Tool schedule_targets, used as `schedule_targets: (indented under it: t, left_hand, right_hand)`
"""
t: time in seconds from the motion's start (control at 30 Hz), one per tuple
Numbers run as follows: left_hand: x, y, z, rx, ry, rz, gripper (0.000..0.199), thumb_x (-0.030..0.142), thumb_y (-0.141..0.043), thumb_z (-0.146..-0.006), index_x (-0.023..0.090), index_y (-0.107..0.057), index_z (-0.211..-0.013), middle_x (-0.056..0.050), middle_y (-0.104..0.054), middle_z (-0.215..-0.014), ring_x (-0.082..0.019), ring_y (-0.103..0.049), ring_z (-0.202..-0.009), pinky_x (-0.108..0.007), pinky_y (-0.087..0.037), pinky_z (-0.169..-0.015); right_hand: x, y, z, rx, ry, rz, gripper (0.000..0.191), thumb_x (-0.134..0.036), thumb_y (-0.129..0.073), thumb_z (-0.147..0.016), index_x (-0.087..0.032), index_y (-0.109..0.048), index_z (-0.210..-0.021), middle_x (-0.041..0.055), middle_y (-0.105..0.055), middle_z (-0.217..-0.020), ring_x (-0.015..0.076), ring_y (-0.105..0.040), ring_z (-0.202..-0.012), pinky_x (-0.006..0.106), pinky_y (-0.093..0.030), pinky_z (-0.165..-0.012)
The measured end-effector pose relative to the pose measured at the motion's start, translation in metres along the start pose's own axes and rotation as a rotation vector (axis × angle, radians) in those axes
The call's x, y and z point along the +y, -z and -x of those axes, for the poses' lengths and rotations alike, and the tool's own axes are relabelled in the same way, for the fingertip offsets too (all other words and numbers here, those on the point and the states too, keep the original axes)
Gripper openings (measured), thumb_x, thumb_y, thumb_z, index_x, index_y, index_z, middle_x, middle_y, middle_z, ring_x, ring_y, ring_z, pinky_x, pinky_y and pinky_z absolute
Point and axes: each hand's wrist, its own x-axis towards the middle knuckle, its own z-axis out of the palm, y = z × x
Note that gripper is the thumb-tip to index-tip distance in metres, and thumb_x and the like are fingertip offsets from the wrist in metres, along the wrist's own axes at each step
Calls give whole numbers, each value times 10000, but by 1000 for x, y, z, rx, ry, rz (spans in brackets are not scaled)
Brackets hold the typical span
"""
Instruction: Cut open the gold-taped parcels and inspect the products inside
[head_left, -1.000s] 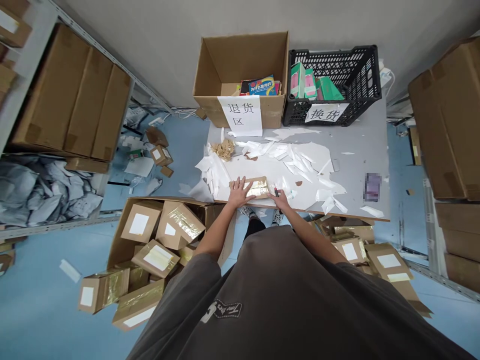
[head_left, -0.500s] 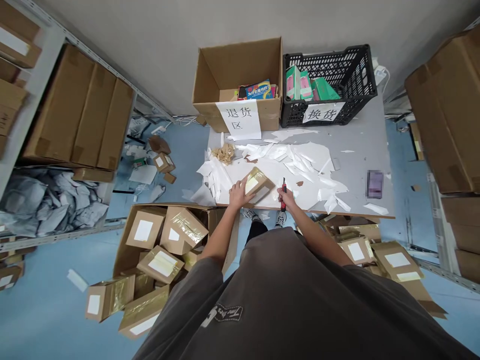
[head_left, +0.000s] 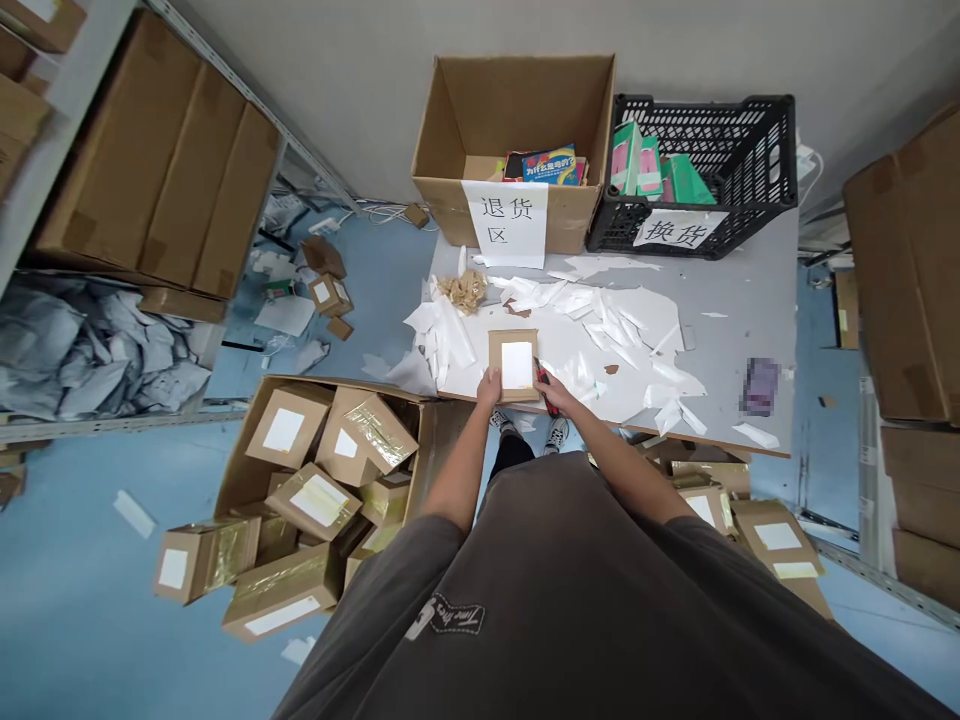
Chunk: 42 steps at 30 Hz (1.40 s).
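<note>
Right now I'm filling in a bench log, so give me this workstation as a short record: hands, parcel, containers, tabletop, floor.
Left hand: at the left edge of the small parcel
Right hand: holding a red-and-black box cutter by the parcel's right edge
Parcel: cardboard, white label facing up
Back containers: cardboard box with colorful printed items; black crate with green-and-pink boxes
Tabletop: torn white paper, crumpled brown paper
Floor: open carton with taped parcels, on the person's left
</note>
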Motion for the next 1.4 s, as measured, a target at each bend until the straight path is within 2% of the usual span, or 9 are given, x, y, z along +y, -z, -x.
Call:
schedule_targets:
  t: [0.2, 0.43, 0.63, 0.73, 0.83, 0.97, 1.07, 1.17, 1.4]
  left_hand:
    - [4, -3, 10, 22, 194, 295, 712, 662, -308, -1130, 143, -697, -1424, -176, -742, -1449, -327, -686, -1378, -463, -537, -1163]
    - [42, -40, -1, -71, 126, 691, 802, 696, -237, -1138, 125, -605, -1564, -173, -795, -1345, -291, -736, -1309, -479, -589, -1135]
    - [51, -66, -7, 22, 271, 457, 623, 518, -404, -1113, 131, -623, -1548, -211, -727, -1457, -358, -706, -1351, -571, -544, -1170]
    - [38, -49, -5, 84, 226, 415, 603, 354, -491, -1044, 143, -574, -1602, -187, -646, -1576, -350, -614, -1470, -557, -478, -1251]
    - [27, -12, -11, 131, -49, 216, 700, 314, -543, -1001, 177, -475, -1684, -135, -495, -1723, -299, -505, -1571, -466, -466, -1276]
    - [32, 31, -35, -130, -479, -184, 1151, 470, -891, -788, 235, -329, -1765, -100, -222, -1855, -412, -217, -1704, -540, -336, -1348]
    - [46, 43, -50, -259, -509, -375, 1382, 561, -1002, -653, 233, -279, -1783, -122, -226, -1850, -503, -89, -1706, -623, -291, -1339]
    - [59, 38, -47, -247, -460, -460, 1400, 688, -952, -699, 243, -209, -1799, -109, -176, -1863, -500, -18, -1711, -628, -246, -1349]
    - [89, 13, -15, -193, -265, -431, 1326, 824, -750, -849, 291, -2, -1806, -22, -20, -1884, -439, -76, -1722, -528, -387, -1305]
  right_hand:
    - [-5, -8, 10, 79, -66, -179, 617, -440, -766, -763, -280, -670, -1351, 16, -812, -1120, 243, -754, -1090, 401, -621, -978]
    - [-57, 43, 46, 85, 131, -255, 651, -498, -757, -863, -306, -626, -1472, 90, -779, -1383, 297, -686, -1385, 462, -614, -1062]
    - [-66, 38, 33, 39, 52, -259, 605, -495, -795, -828, -293, -647, -1379, 114, -772, -1403, 329, -659, -1427, 488, -658, -994]
    - [-56, 19, 24, -23, -36, -240, 589, -550, -806, -829, -287, -642, -1330, 140, -789, -1348, 352, -667, -1410, 501, -666, -944]
    - [-49, 6, 25, -43, -21, -189, 551, -588, -803, -841, -289, -632, -1271, 138, -800, -1295, 342, -671, -1399, 465, -655, -943]
    - [-48, 5, 23, 44, 63, -138, 565, -662, -776, -863, -299, -534, -1224, 61, -818, -1008, 274, -794, -1084, 369, -653, -832]
    - [-61, 8, 11, 112, 65, -13, 556, -759, -684, -922, -308, -458, -1155, -40, -709, -729, 197, -708, -618, 302, -595, -611]
    - [-88, 6, -8, 78, 10, 231, 482, -762, -523, -1031, -297, -460, -1139, -55, -669, -685, 171, -633, -497, 277, -554, -546]
    - [-146, -19, -58, 111, -31, 1230, 360, -413, -452, -1153, -135, -669, -1230, 237, -784, -1236, 317, -759, -1216, 348, -563, -995]
